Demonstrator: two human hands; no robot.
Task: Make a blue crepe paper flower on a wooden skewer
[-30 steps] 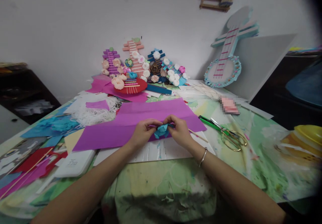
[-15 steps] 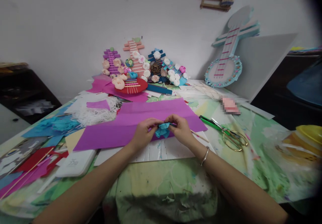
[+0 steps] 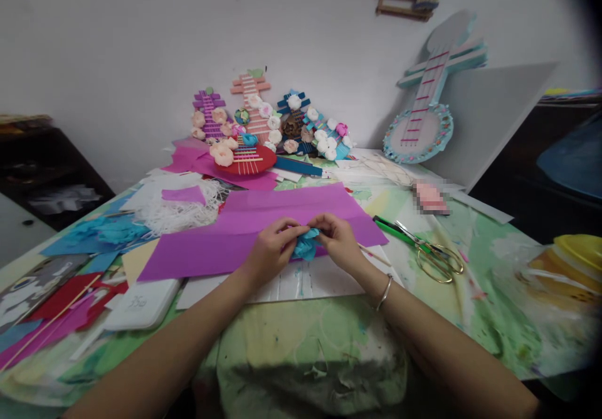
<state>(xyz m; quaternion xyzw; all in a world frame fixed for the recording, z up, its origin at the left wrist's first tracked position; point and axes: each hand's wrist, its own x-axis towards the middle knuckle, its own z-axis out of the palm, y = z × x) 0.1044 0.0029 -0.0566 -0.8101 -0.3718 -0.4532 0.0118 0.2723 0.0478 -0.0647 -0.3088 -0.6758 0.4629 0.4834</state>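
Note:
A small blue crepe-paper flower (image 3: 306, 246) is held between my two hands, its petals hanging down. My left hand (image 3: 273, 247) pinches its upper left side with thumb and forefinger. On the other side, the closed fingertips of my right hand (image 3: 337, 238) grip its upper right edge. Both hands hover over a folded purple paper sheet (image 3: 197, 254) and a white board (image 3: 277, 288) that lies partly under it. A thin stick (image 3: 376, 256) lies just right of my right hand.
Gold-handled scissors (image 3: 439, 262) and a green cutter (image 3: 392, 228) lie at right, near a yellow-lidded container (image 3: 580, 253). A white power bank (image 3: 143, 304), blue crepe paper (image 3: 108, 231) and white shreds (image 3: 174, 215) are at left. Flower-decorated paper instruments (image 3: 256, 115) stand along the wall.
My fingers have shifted slightly on the blue flower, and its petals have turned a little. My left fingers reach slightly further over its top. The things on the table stay put.

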